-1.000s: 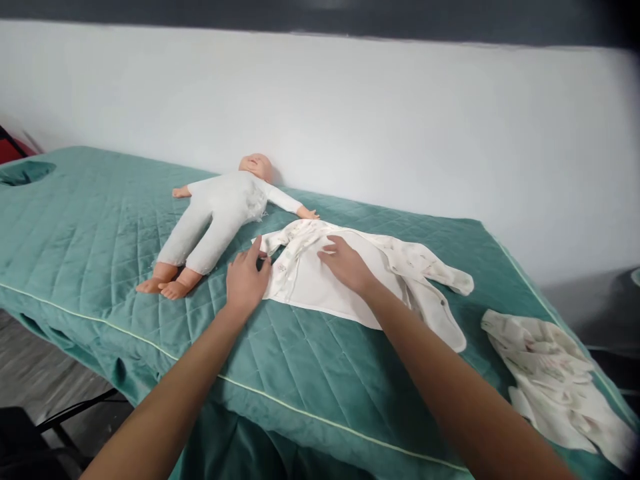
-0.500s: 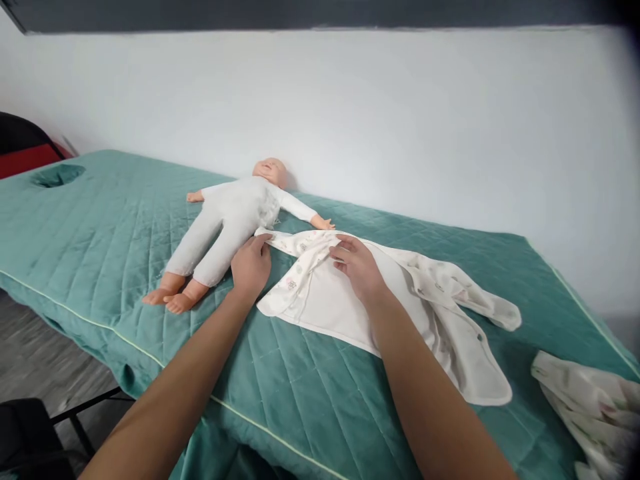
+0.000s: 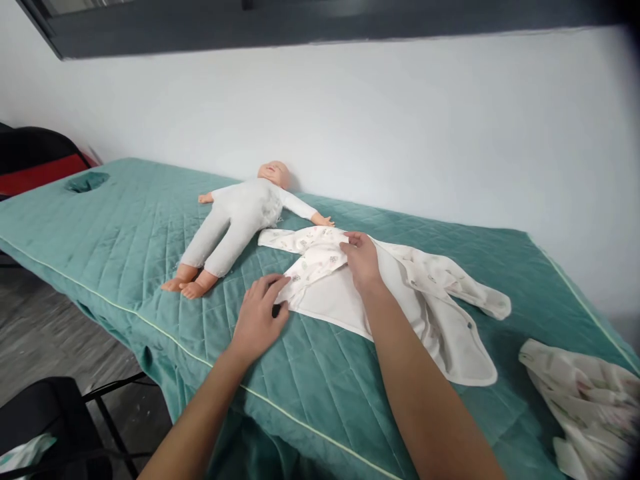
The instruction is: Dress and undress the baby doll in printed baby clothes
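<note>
A white baby sleepsuit with a small print lies spread open on the green quilted table. My left hand rests at the suit's near left corner, its fingers pinching the edge of the cloth. My right hand lies on the suit's upper part, fingers curled on a fold of the fabric. A baby doll in white lies on its back just left of the suit, head toward the wall, arms out.
A second crumpled printed garment lies at the table's right end. The table has a face hole at its far left. A white wall runs behind. A black chair stands on the floor at lower left.
My left hand has come down from the suit's upper left sleeve to its near left corner. My right hand has shifted slightly up the cloth. The view has panned a little left.
</note>
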Demonstrator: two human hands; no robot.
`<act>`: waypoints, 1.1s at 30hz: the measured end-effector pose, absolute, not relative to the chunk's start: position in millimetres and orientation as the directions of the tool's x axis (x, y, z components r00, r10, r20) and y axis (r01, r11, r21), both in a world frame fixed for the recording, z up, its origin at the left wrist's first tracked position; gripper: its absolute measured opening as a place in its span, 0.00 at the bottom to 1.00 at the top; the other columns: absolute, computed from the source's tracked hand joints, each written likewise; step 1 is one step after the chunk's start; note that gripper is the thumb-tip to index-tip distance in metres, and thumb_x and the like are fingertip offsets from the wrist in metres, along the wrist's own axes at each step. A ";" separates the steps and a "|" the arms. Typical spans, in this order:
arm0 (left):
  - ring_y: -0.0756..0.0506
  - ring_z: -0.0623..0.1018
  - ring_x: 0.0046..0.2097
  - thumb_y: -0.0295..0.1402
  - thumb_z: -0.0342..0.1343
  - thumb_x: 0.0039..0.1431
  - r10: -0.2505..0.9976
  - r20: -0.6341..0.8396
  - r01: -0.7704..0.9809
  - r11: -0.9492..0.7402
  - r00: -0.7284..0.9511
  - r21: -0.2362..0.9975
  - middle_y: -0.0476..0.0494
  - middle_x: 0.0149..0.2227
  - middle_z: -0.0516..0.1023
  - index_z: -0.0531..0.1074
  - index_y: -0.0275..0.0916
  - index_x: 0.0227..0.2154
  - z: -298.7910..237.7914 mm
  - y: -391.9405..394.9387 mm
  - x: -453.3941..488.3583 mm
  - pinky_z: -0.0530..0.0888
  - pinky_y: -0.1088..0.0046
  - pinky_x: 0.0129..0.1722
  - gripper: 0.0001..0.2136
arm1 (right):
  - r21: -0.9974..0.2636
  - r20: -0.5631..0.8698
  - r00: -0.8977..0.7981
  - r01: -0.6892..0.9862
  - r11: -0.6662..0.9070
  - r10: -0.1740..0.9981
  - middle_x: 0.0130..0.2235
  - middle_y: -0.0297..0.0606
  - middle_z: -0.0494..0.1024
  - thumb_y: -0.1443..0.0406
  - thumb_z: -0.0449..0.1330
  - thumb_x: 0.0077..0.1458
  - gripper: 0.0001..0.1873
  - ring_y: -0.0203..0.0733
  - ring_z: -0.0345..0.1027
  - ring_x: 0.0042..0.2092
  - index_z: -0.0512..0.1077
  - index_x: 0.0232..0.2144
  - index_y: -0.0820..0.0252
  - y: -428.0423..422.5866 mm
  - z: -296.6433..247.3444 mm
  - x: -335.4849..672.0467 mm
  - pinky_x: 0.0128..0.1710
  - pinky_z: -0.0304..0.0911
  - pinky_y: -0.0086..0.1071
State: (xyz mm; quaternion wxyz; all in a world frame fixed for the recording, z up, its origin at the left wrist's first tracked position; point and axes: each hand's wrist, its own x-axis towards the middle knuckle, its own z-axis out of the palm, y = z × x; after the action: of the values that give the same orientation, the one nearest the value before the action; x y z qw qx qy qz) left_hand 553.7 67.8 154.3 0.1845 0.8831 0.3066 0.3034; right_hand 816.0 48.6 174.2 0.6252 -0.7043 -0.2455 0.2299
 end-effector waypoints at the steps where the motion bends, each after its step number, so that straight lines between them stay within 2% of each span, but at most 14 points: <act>1: 0.40 0.72 0.58 0.27 0.52 0.61 0.643 0.430 0.430 -0.755 0.634 0.495 0.40 0.58 0.72 0.68 0.46 0.59 153.0 64.2 552.5 0.70 0.56 0.58 0.23 | -0.994 -0.033 0.774 0.043 -0.105 0.632 0.50 0.42 0.75 0.64 0.58 0.43 0.23 0.39 0.69 0.39 0.71 0.45 0.59 47.7 174.4 817.1 0.34 0.63 0.29; 5: 0.41 0.75 0.52 0.26 0.48 0.65 0.655 0.462 0.456 -0.752 0.598 0.476 0.39 0.52 0.75 0.71 0.43 0.54 150.5 63.1 551.4 0.72 0.59 0.52 0.17 | -0.992 -0.093 0.764 -0.015 -0.128 0.638 0.51 0.43 0.75 0.64 0.58 0.41 0.24 0.35 0.65 0.31 0.71 0.45 0.58 44.2 175.7 818.7 0.25 0.55 0.27; 9: 0.42 0.76 0.45 0.30 0.48 0.69 0.642 0.520 0.438 -0.766 0.563 0.471 0.41 0.44 0.78 0.75 0.42 0.47 155.0 60.1 555.1 0.73 0.60 0.48 0.12 | -0.994 -0.108 0.732 -0.057 -0.098 0.673 0.46 0.39 0.77 0.61 0.60 0.43 0.24 0.35 0.66 0.31 0.71 0.46 0.57 42.8 176.9 819.7 0.25 0.57 0.26; 11: 0.44 0.76 0.43 0.30 0.48 0.69 0.640 0.547 0.362 -0.763 0.540 0.535 0.43 0.41 0.79 0.75 0.42 0.46 159.4 55.6 560.2 0.73 0.63 0.45 0.11 | -0.994 -0.109 0.712 -0.078 -0.076 0.694 0.42 0.37 0.78 0.59 0.60 0.45 0.24 0.37 0.69 0.33 0.71 0.47 0.57 42.7 177.2 820.7 0.28 0.61 0.28; 14: 0.47 0.76 0.38 0.33 0.49 0.69 0.703 0.521 0.257 -0.684 0.485 0.683 0.46 0.37 0.78 0.75 0.43 0.44 165.1 50.7 568.5 0.73 0.69 0.39 0.09 | -0.994 -0.104 0.688 -0.086 -0.062 0.719 0.37 0.37 0.78 0.57 0.61 0.47 0.24 0.40 0.71 0.35 0.71 0.47 0.57 42.7 177.1 822.2 0.30 0.65 0.30; 18: 0.49 0.74 0.34 0.34 0.50 0.69 0.751 0.465 0.205 -0.604 0.470 0.770 0.48 0.34 0.76 0.75 0.43 0.43 166.3 50.5 571.3 0.71 0.71 0.35 0.09 | -0.996 -0.082 0.706 -0.041 -0.074 0.704 0.41 0.40 0.79 0.58 0.60 0.48 0.23 0.42 0.73 0.38 0.72 0.47 0.59 43.7 174.9 824.8 0.33 0.68 0.32; 22: 0.47 0.76 0.39 0.34 0.50 0.69 0.637 0.452 0.168 -0.674 0.624 0.720 0.45 0.39 0.78 0.74 0.44 0.48 165.6 49.0 569.7 0.73 0.67 0.42 0.10 | -0.988 -0.009 0.787 0.087 -0.125 0.617 0.48 0.41 0.78 0.64 0.58 0.46 0.21 0.43 0.73 0.44 0.72 0.46 0.59 43.8 172.3 829.0 0.43 0.68 0.35; 25: 0.41 0.76 0.48 0.35 0.55 0.64 0.550 0.392 0.229 -0.750 0.738 0.621 0.42 0.49 0.78 0.69 0.46 0.57 167.3 46.6 570.1 0.71 0.59 0.51 0.18 | -0.963 0.018 0.816 0.170 -0.210 0.577 0.45 0.40 0.80 0.65 0.60 0.46 0.20 0.46 0.73 0.42 0.73 0.44 0.58 40.6 174.3 832.1 0.46 0.67 0.40; 29: 0.38 0.72 0.55 0.26 0.54 0.56 0.484 0.323 0.270 -0.806 0.813 0.527 0.42 0.56 0.74 0.67 0.47 0.60 168.6 46.3 569.8 0.69 0.55 0.55 0.27 | -0.863 0.026 0.798 0.322 -0.389 0.603 0.38 0.38 0.80 0.59 0.67 0.45 0.22 0.49 0.73 0.42 0.74 0.44 0.57 33.2 181.9 836.0 0.49 0.65 0.42; 31: 0.38 0.72 0.54 0.23 0.52 0.55 0.468 0.325 0.262 -0.818 0.822 0.513 0.42 0.55 0.75 0.69 0.46 0.58 167.2 46.9 569.3 0.69 0.56 0.53 0.27 | -0.760 0.022 0.769 0.428 -0.490 0.638 0.38 0.38 0.79 0.57 0.67 0.46 0.23 0.49 0.72 0.42 0.74 0.45 0.57 29.3 184.7 839.0 0.49 0.64 0.42; 33: 0.39 0.73 0.52 0.22 0.51 0.57 0.471 0.349 0.252 -0.818 0.810 0.518 0.42 0.53 0.76 0.71 0.45 0.56 164.6 47.5 569.4 0.69 0.57 0.52 0.24 | -0.708 0.005 0.741 0.477 -0.521 0.672 0.36 0.36 0.79 0.57 0.67 0.47 0.22 0.47 0.72 0.40 0.74 0.45 0.56 26.0 185.6 842.0 0.46 0.65 0.41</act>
State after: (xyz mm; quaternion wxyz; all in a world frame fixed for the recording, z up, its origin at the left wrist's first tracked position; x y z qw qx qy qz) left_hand 569.4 47.5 164.6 0.2299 0.9231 0.1958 0.2379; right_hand 842.0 26.0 185.6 0.3585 -0.8614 -0.3333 0.1356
